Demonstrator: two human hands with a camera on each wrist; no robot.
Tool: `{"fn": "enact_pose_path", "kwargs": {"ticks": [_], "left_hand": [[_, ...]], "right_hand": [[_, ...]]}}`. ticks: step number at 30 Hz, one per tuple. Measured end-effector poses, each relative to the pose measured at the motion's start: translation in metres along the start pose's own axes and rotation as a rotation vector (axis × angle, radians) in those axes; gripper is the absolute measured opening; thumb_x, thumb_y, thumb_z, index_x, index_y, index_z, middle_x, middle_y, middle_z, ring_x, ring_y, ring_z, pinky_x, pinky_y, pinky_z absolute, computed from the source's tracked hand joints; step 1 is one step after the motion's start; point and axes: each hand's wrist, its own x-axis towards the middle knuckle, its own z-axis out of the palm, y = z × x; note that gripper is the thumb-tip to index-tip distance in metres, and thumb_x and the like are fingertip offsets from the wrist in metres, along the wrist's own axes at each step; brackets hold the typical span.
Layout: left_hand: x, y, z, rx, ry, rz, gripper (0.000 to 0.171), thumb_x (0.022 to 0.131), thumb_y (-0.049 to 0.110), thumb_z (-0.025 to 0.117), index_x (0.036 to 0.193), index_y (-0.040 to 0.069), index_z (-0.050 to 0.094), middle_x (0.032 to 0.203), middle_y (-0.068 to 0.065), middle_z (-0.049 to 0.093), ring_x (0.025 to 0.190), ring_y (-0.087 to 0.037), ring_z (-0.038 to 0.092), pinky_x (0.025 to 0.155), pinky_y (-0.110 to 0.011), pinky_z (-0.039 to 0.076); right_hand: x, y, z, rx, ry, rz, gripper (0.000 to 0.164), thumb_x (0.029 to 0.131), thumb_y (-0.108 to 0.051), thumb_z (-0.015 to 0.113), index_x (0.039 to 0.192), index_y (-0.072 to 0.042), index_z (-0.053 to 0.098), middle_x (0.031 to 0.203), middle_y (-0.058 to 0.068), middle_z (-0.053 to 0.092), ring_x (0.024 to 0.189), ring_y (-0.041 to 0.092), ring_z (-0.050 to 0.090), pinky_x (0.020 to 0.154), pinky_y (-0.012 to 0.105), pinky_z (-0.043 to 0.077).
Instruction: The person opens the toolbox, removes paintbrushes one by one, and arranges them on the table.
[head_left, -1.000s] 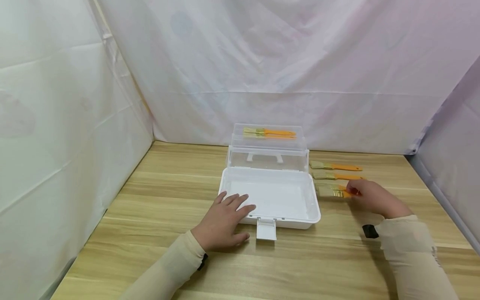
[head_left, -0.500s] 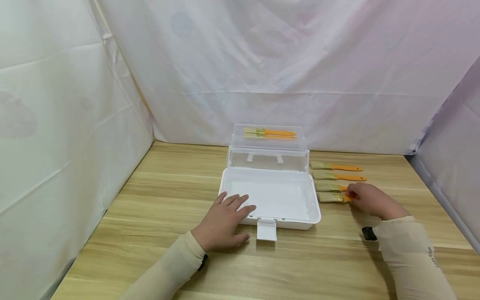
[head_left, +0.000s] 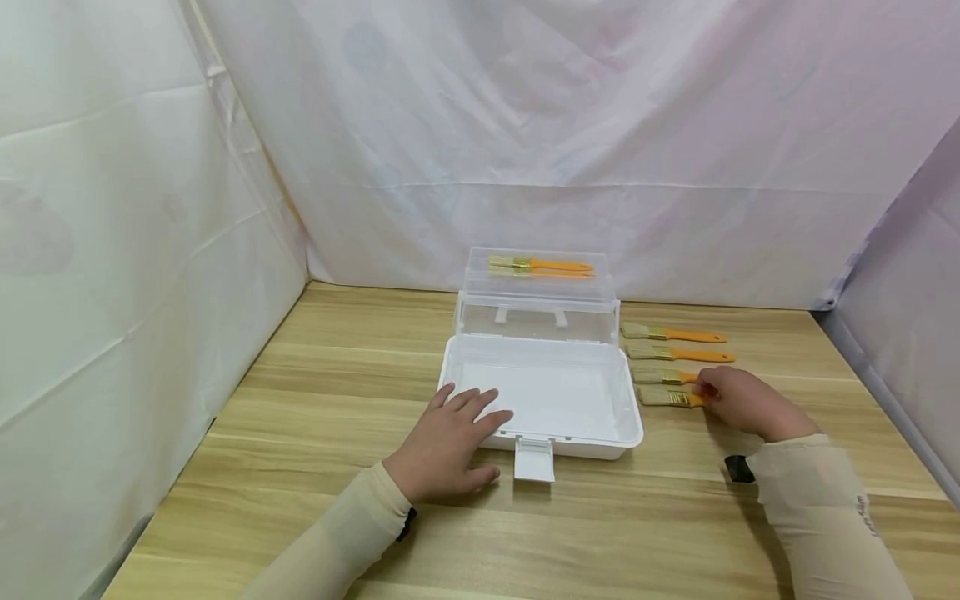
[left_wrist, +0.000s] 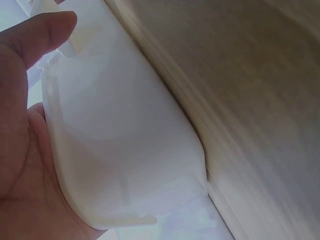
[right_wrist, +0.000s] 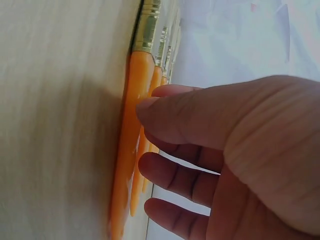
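Note:
My right hand (head_left: 750, 404) pinches the orange handle of the nearest flat paintbrush (head_left: 663, 397), which lies along the table right of a white plastic box (head_left: 600, 448). In the right wrist view, the thumb presses the side of the orange handle (right_wrist: 132, 110) while the other fingers curl loosely behind. Just beyond lie several similar paintbrushes (head_left: 690, 355) in a row, bristles pointing left. My left hand (head_left: 442, 446) rests over the box's front left rim, fingers spread and straight. The left wrist view shows the palm against the box's outer wall (left_wrist: 120, 125).
The box's clear lid (head_left: 480, 283) stands tipped back, with two more paintbrushes (head_left: 558, 265) lying on it. A front latch (head_left: 534, 463) hangs down. White cloth walls (head_left: 570, 225) border the wooden table (head_left: 360, 358) at the back and both sides.
My right hand has brought its paintbrush toward the table's front and down, into line before the others, then slightly right. The left hand has stayed put on the box.

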Motion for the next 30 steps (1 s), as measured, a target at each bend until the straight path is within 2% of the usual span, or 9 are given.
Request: {"fn": "enact_pose_path", "kwargs": {"ticks": [4,8,10,16,25,30], "left_hand": [[0.0,0.0,0.0,0.006,-0.005,-0.002,0.07,0.083,0.052,0.068,0.145,0.025,0.05,0.15,-0.008,0.045,0.135,-0.029,0.044,0.114,-0.055,0.021],[0.0,0.0,0.0,0.007,-0.007,-0.003,0.07,0.083,0.052,0.068,0.145,0.025,0.05,0.15,-0.007,0.045,0.135,-0.029,0.044,0.114,-0.055,0.021],[0.0,0.0,0.0,0.005,-0.007,-0.003,0.069,0.083,0.052,0.068,0.145,0.025,0.05,0.15,-0.007,0.045,0.135,-0.029,0.044,0.114,-0.055,0.021],[0.0,0.0,-0.001,0.004,-0.006,-0.005,0.07,0.083,0.052,0.068,0.145,0.025,0.05,0.15,-0.007,0.045,0.135,-0.028,0.043,0.114,-0.055,0.021],[0.0,0.0,0.0,0.0,0.001,0.005,0.069,0.083,0.051,0.07,0.144,0.024,0.051,0.15,-0.008,0.045,0.135,-0.029,0.044,0.114,-0.055,0.022],[0.0,0.0,0.0,0.004,0.007,0.008,0.069,0.083,0.051,0.07,0.144,0.024,0.051,0.149,-0.007,0.046,0.134,-0.028,0.044,0.114,-0.055,0.022]], "right_hand": [[0.0,-0.002,-0.003,0.009,0.014,0.029,0.005,0.09,-0.002,0.065,0.088,-0.006,0.065,0.086,0.005,0.064,0.075,0.023,0.058,0.068,0.047,0.048],[0.001,-0.01,-0.01,0.063,0.028,0.053,0.003,0.094,-0.007,0.065,0.091,-0.006,0.064,0.081,0.002,0.059,0.071,0.018,0.05,0.065,0.04,0.043],[0.002,-0.016,-0.015,0.101,0.03,0.054,0.002,0.095,-0.006,0.063,0.096,-0.004,0.063,0.085,0.003,0.06,0.075,0.019,0.051,0.067,0.039,0.044],[0.005,-0.035,-0.03,0.177,0.046,0.062,0.016,0.097,-0.005,0.059,0.112,0.0,0.06,0.105,0.013,0.061,0.094,0.027,0.055,0.075,0.044,0.047],[0.02,-0.053,-0.049,0.231,0.095,0.01,0.014,0.1,-0.012,0.058,0.113,-0.006,0.06,0.105,0.008,0.061,0.095,0.024,0.056,0.077,0.042,0.048],[0.031,-0.065,-0.061,0.231,0.104,-0.006,0.015,0.101,-0.011,0.056,0.114,-0.004,0.058,0.106,0.012,0.06,0.094,0.027,0.056,0.077,0.044,0.048]]}}
